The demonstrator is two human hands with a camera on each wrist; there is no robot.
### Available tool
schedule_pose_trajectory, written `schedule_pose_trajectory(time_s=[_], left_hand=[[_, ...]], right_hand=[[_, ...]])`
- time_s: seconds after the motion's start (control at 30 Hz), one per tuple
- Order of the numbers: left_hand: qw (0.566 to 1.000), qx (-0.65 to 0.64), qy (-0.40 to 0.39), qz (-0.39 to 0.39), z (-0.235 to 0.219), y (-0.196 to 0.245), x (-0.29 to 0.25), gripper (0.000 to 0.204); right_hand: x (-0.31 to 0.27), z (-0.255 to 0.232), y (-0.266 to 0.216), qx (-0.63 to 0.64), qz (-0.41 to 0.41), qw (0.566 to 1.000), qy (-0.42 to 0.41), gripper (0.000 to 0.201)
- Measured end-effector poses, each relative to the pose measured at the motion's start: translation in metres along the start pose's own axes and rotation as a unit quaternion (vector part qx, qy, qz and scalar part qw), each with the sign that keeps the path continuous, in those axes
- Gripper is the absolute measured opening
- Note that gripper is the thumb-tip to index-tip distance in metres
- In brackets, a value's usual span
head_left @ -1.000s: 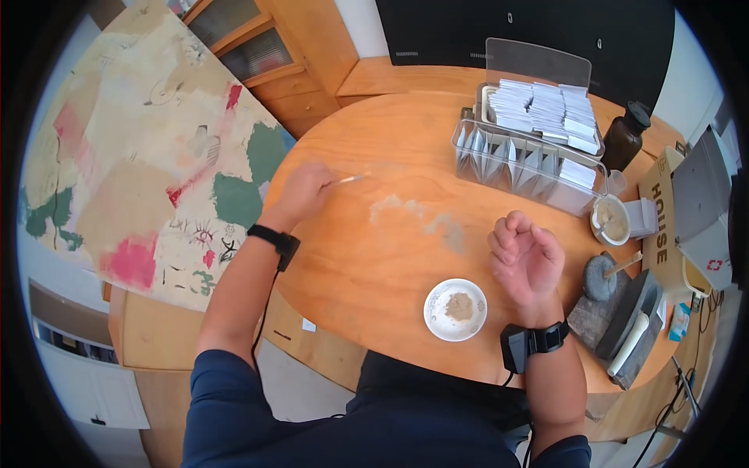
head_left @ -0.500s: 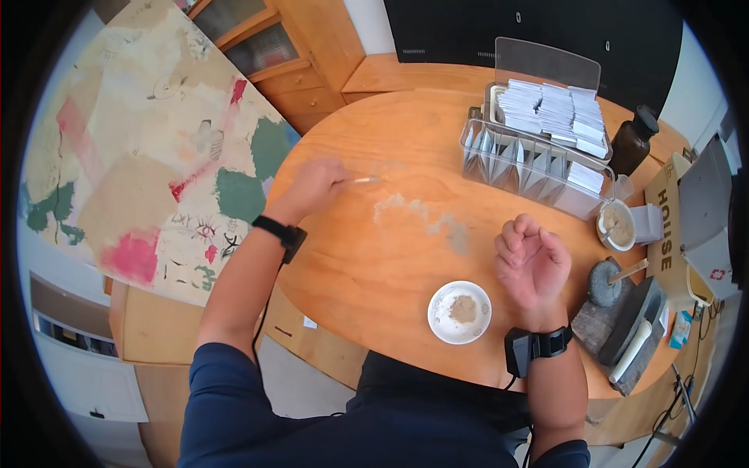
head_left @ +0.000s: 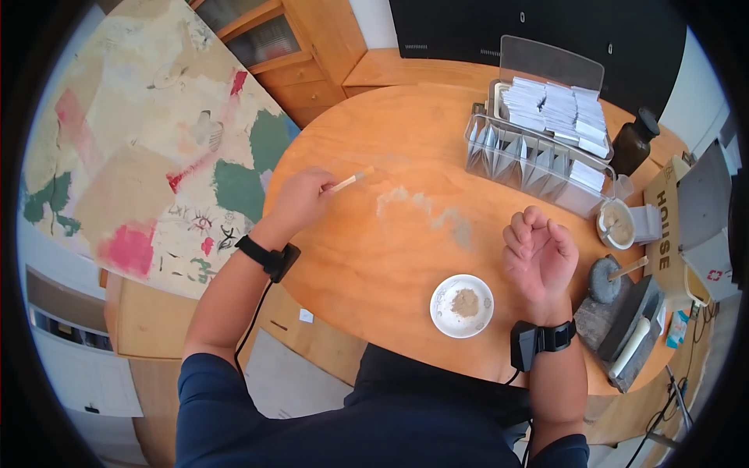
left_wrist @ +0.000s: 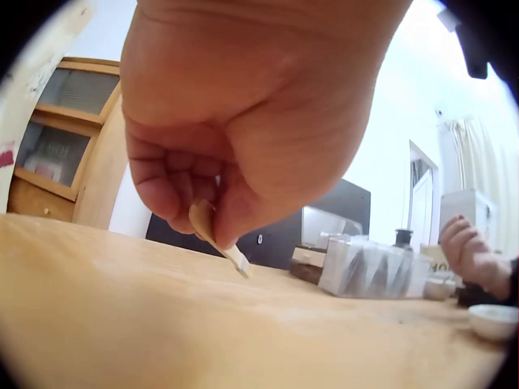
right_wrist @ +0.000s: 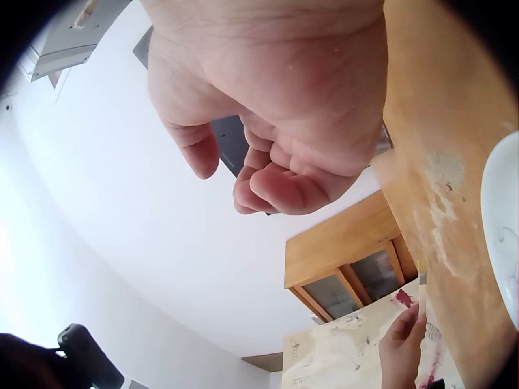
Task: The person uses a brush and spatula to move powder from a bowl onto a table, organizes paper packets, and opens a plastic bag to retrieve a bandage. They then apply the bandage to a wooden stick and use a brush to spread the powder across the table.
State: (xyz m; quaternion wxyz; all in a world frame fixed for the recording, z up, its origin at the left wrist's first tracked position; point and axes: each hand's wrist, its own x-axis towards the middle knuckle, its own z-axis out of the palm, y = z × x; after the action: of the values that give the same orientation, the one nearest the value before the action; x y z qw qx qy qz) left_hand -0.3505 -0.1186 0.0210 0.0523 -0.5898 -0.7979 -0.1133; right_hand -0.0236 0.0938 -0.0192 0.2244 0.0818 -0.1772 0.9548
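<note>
My left hand (head_left: 303,201) is over the left part of the table, pinching a small flat brush (head_left: 348,182) between thumb and fingers. In the head view its pale bristles point away to the right, close over the wood. The left wrist view shows the wooden handle end (left_wrist: 201,217) poking out of the grip. A pale, patchy trail of powder (head_left: 427,212) lies on the tabletop to the right of the brush. My right hand (head_left: 540,256) is held palm up with loosely curled fingers and holds nothing. Near it stands a white bowl (head_left: 462,324) with brownish powder inside.
Clear boxes of white paper packets (head_left: 538,168) stand at the back right, by a dark bottle (head_left: 636,140). A second bowl (head_left: 615,224), a round grey stone (head_left: 603,281) with a stick and a slate block (head_left: 632,320) line the right edge. A painted canvas (head_left: 140,179) is left.
My left hand first moved slightly right, then came back left and nearer to me. The brush has turned, its bristles now angled further away. My right hand keeps its pose.
</note>
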Motion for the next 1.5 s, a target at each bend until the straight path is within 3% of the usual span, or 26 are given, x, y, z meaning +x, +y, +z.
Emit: schedule_pose_trajectory(time_s=[0.07,0.1,0.17,0.2,0.27,0.33,0.37,0.43,0.57,0.7,0.8,0.87,0.93,1.0,1.03,1.1,1.17,1.2,1.23,1.27,1.33,1.37,1.4,1.43,1.47,1.5], left_hand=[[0.96,-0.198,-0.002,-0.198,0.007,0.003,-0.006,0.011],[0.959,-0.204,0.003,-0.198,0.009,0.006,-0.008,0.011],[0.805,-0.51,-0.027,-0.301,0.005,0.023,-0.005,0.016],[0.802,-0.517,-0.022,-0.298,0.003,0.033,-0.003,0.016],[0.639,-0.707,-0.051,-0.299,0.002,0.06,0.004,0.018],[0.551,-0.79,-0.01,-0.27,0.004,0.089,0.012,0.018],[0.547,-0.794,-0.004,-0.265,0.01,0.1,0.017,0.018],[0.478,-0.844,0.019,-0.245,0.02,0.114,0.027,0.016],[0.444,-0.881,0.01,-0.162,0.041,0.113,0.041,0.009],[0.41,-0.893,0.069,-0.17,0.036,0.119,0.051,0.009],[0.426,-0.876,0.1,-0.204,0.029,0.109,0.058,0.008],[0.391,-0.866,0.147,-0.274,0.018,0.083,0.061,0.009],[0.327,-0.912,0.141,-0.205,0.008,0.048,0.069,0.011],[0.349,-0.894,0.214,-0.181,-0.018,0.025,0.083,0.014],[0.362,-0.878,0.248,-0.19,-0.029,0.013,0.09,0.013],[0.374,-0.862,0.281,-0.195,-0.035,-0.01,0.1,0.013],[0.666,-0.613,0.395,-0.157,-0.029,-0.03,0.105,0.014],[0.665,-0.614,0.394,-0.158,-0.02,-0.038,0.103,0.014],[0.787,-0.462,0.364,-0.186,-0.008,-0.049,0.102,0.013],[0.879,-0.291,0.318,-0.206,0.003,-0.06,0.099,0.013],[0.853,-0.372,0.267,-0.25,0.024,-0.083,0.091,0.013],[0.817,-0.451,0.214,-0.29,0.029,-0.095,0.085,0.015],[0.815,-0.452,0.213,-0.293,0.032,-0.11,0.079,0.015],[0.688,-0.617,0.19,-0.332,0.035,-0.126,0.071,0.015],[0.529,-0.753,0.161,-0.357,0.038,-0.138,0.062,0.015],[0.526,-0.752,0.161,-0.362,0.043,-0.146,0.054,0.015]], right_hand=[[0.003,0.007,-0.004,-0.027,0.005,1.0,0.008,0.025],[0.004,0.011,-0.005,-0.075,0.031,0.996,0.048,0.023],[0.008,0.024,-0.005,-0.132,0.056,0.986,0.089,0.021],[0.012,0.038,-0.003,-0.22,0.093,0.963,0.124,0.019],[0.024,0.064,0.008,-0.313,0.129,0.928,0.158,0.018],[0.043,0.088,0.028,-0.494,0.174,0.83,0.19,0.019],[0.051,0.096,0.04,-0.533,0.173,0.805,0.193,0.021],[0.068,0.098,0.055,-0.575,0.166,0.78,0.182,0.023],[0.095,0.09,0.064,-0.628,0.133,0.744,0.183,0.02],[0.117,0.089,0.058,-0.663,0.082,0.717,0.198,0.018],[0.131,0.092,0.055,-0.689,0.064,0.694,0.199,0.018],[0.151,0.108,0.038,-0.791,0.051,0.591,0.15,0.018],[0.167,0.11,0.036,-0.812,0.047,0.557,0.168,0.017],[0.187,0.097,0.034,-0.899,0.058,0.425,0.091,0.019],[0.195,0.089,0.036,-0.899,0.059,0.423,0.095,0.019],[0.211,0.071,0.046,-0.962,-0.004,0.27,0.027,0.019],[0.225,0.047,0.054,-0.966,-0.003,0.258,0.005,0.02],[0.229,0.038,0.057,-0.968,0.0,0.248,-0.021,0.021],[0.23,0.036,0.063,-0.969,0.008,0.245,-0.019,0.02],[0.228,0.036,0.066,-0.969,0.009,0.247,-0.019,0.02],[0.222,0.041,0.07,-0.972,0.076,0.197,-0.102,0.017],[0.212,0.044,0.071,-0.966,0.071,0.224,-0.111,0.015],[0.203,0.048,0.07,-0.965,0.074,0.224,-0.113,0.015],[0.195,0.052,0.067,-0.957,0.049,0.261,-0.121,0.014],[0.192,0.053,0.066,-0.945,0.024,0.298,-0.13,0.014],[0.195,0.052,0.065,-0.944,0.029,0.299,-0.132,0.014]])
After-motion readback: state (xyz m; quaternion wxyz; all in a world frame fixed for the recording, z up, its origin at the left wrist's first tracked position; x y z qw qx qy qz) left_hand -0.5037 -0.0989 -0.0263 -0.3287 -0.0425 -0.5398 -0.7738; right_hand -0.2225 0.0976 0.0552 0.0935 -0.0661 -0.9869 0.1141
